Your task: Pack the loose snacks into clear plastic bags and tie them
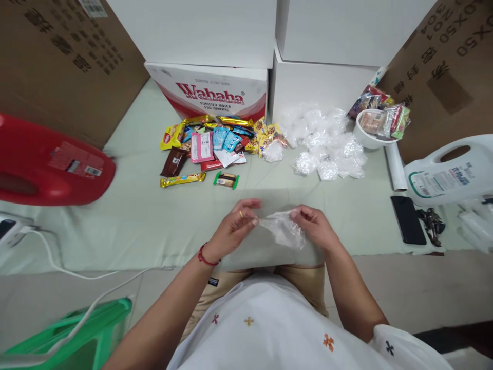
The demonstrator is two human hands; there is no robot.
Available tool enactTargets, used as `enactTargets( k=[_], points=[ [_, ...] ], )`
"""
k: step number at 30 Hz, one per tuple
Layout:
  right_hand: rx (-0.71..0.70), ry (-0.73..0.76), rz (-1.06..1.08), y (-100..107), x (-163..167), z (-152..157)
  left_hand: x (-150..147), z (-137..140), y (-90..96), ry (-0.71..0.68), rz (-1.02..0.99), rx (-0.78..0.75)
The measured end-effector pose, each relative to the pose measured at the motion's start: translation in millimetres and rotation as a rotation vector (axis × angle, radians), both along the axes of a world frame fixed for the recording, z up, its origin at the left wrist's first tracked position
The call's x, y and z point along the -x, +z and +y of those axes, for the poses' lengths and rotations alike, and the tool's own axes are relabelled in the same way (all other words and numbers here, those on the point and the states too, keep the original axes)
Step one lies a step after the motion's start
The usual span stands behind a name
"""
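Note:
A small clear plastic bag point(285, 232) is stretched between my two hands above the front of the table. My left hand point(233, 229), with a ring and a red bracelet, pinches the bag's left end, its other fingers raised and slightly blurred. At the opposite side, my right hand point(316, 225) grips the bag's upper corner between thumb and fingers. Beyond them lies a pile of wrapped snacks point(202, 147). A small green-ended packet point(226, 180) and a yellow snack bar point(182, 179) lie at its near side. Several crumpled clear plastic bundles point(327, 144) are heaped to the right.
A white tub point(373, 139) of packets stands back right. A white jug point(450, 169), a black phone point(408, 220) and keys point(433, 226) are at the right. On the left are a red container point(54, 164) and white cable point(73, 273). Boxes point(215, 92) line the back.

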State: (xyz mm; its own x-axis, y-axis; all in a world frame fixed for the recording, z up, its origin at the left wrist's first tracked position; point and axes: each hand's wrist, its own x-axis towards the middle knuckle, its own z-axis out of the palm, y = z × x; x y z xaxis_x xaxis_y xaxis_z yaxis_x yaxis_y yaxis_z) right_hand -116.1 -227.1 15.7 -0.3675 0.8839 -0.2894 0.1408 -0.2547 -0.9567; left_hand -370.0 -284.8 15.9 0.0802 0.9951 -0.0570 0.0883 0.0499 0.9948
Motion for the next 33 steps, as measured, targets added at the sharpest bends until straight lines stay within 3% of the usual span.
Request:
enactTargets(
  k=[3, 6, 9, 13, 17, 20, 22, 24, 27, 30, 33],
  points=[
    [-0.059, -0.274, -0.039, -2.9, 4.8, -3.9, -8.5, -7.3, -13.7, 0.277, -0.147, 0.216],
    [-0.079, -0.369, 0.001, -6.9, 14.4, -12.2, -34.7, -14.8, -19.9, 0.209, -0.358, 0.485],
    [-0.024, -0.427, 0.138, -11.7, 18.3, -17.0, -58.3, -11.7, -17.8, 0.129, -0.462, 0.575],
    [0.105, -0.677, 0.362, -15.5, -1.3, -11.2, -57.2, 0.8, -16.8, 0.358, -0.600, 0.476],
    [0.229, -0.719, 0.455, -19.2, -26.7, -8.0, -37.4, -4.1, -26.8, 0.440, -0.614, 0.438],
    [0.265, -0.708, 0.457, -22.6, -32.7, -12.7, -26.9, -17.7, -32.8, 0.648, -0.373, 0.346],
    [0.265, -0.688, 0.436, -23.6, -32.0, -16.1, -25.3, -25.3, -30.2, 0.767, -0.040, 0.141],
    [0.262, -0.654, 0.412, -23.0, -30.0, -18.0, -29.9, -27.3, -22.8, 0.672, 0.308, -0.135],
    [0.267, -0.604, 0.392, -19.7, -27.7, -16.8, -47.5, -16.4, -13.6, 0.250, 0.677, -0.431],
    [0.269, -0.600, 0.399, -15.0, -30.5, -12.1, -67.0, 3.6, -17.9, -0.099, 0.896, -0.414],
    [0.229, -0.649, 0.412, -11.4, -37.9, -9.6, -78.9, 15.5, -30.8, -0.168, 0.944, -0.280]
  ],
)
